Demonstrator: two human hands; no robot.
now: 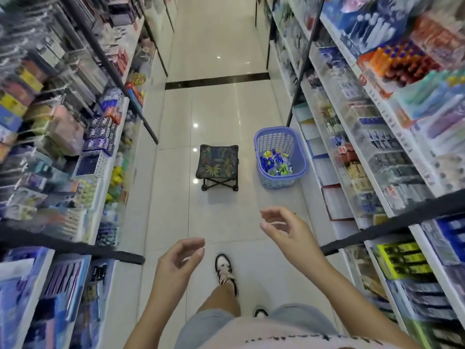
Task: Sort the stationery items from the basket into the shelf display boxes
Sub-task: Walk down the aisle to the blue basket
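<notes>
- Head view, writing: on the left shelves (75, 137) a stack of small dark blue boxes (99, 136) carries white lettering that looks like "INK"; the other packaging on both sides is too blurred to read.
- Head view, floor: a narrow shop aisle with a glossy pale tiled floor (216, 46) that mirrors ceiling lights — one dark strip (217, 81) crosses it further along.
- The right shelves (377, 137) hold clear display boxes (357, 117) packed with small goods, with flat folders or pads on the lowest tier.
- A lilac plastic basket (297, 172) stands on the floor just beside the right shelves; blue, yellow and green stationery items (274, 163) lie in its bottom.
- A small folding stool (217, 163) with a leaf-print seat stands near the basket, to its left, apart from it.
- The left hand (176, 260) is raised mid-aisle, fingers loosely curled, holding nothing.
- The right hand (286, 230) is higher and further forward — fingers spread and bent, empty, well short of the basket.
- Below the hands, a sandalled foot (224, 269) is stepped forward on the tiles.
</notes>
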